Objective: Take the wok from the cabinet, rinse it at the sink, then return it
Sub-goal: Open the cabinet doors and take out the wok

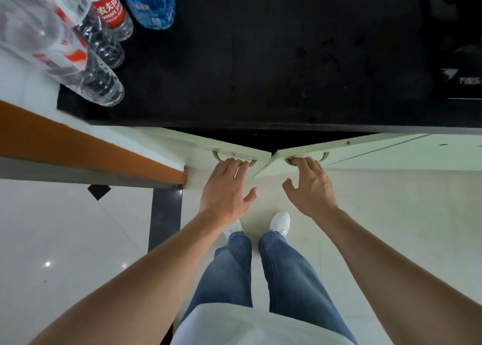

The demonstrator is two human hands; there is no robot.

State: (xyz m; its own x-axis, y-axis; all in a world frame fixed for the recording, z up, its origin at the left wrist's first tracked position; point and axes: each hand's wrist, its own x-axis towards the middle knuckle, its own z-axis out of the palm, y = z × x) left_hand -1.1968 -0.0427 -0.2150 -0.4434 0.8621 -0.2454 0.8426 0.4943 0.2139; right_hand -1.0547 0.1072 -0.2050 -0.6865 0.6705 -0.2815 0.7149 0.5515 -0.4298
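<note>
The wok is out of sight, probably in the dark gap [260, 139] between the ajar cabinet doors [365, 146], at twelve o'clock from both hands, neither nearer. The left hand [224, 188] curls its fingers round the left handle [217, 156], the right hand [310, 188] round the right handle [323, 157].

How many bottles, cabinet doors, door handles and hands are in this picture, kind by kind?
Bottles: 4
Cabinet doors: 2
Door handles: 2
Hands: 2
Total: 10
</note>
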